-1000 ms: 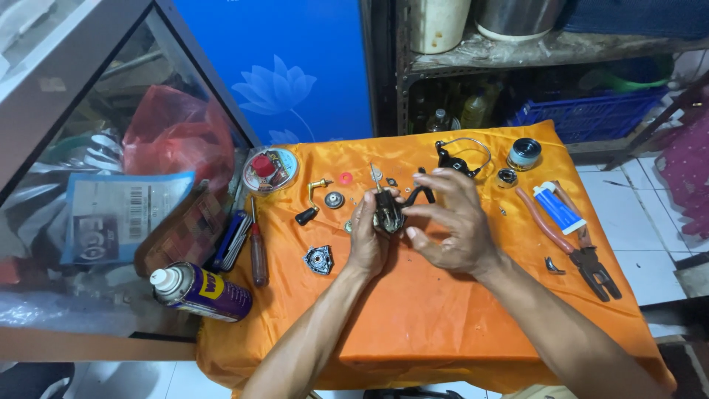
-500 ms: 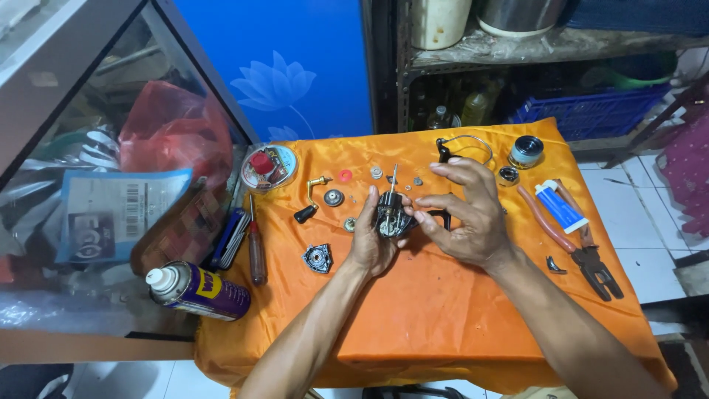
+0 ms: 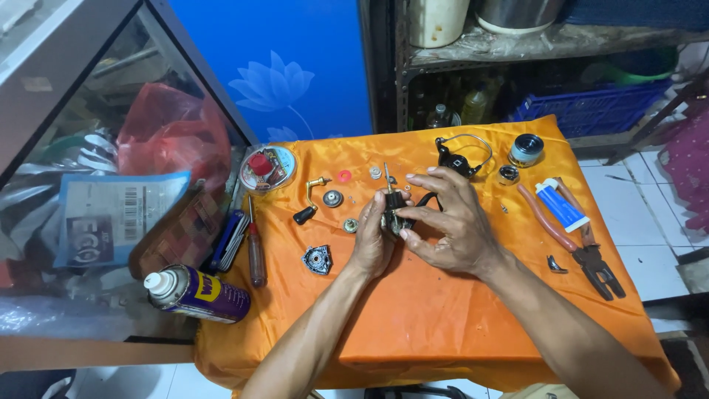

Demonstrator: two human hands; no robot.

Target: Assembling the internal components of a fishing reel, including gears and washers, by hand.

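At the centre of the frame, over a small table draped in shiny orange cloth [image 3: 443, 325], two bare hands meet around a small dark metal fishing-reel body [image 3: 394, 212] with a thin shaft standing up from it. The left hand [image 3: 371, 240] grasps the reel body from the left, fingers wrapped around it; the right hand [image 3: 452, 222] pinches it from the right with thumb and fingertips. Just left of the hands lie a black-knobbed brass crank handle [image 3: 310, 201], a round silver gear [image 3: 332, 198] and a dark grey side plate [image 3: 317, 259]. Further left, a red-handled screwdriver [image 3: 255, 247] lies near the cloth's edge, and a blue and yellow spray can [image 3: 195, 294] lies at lower left. At the upper right of the cloth sit a black rotor with a wire bail [image 3: 459, 155] and a round spool [image 3: 525, 150]. At the right, a blue and white tube [image 3: 560, 205] rests on orange-handled pliers [image 3: 583, 251].
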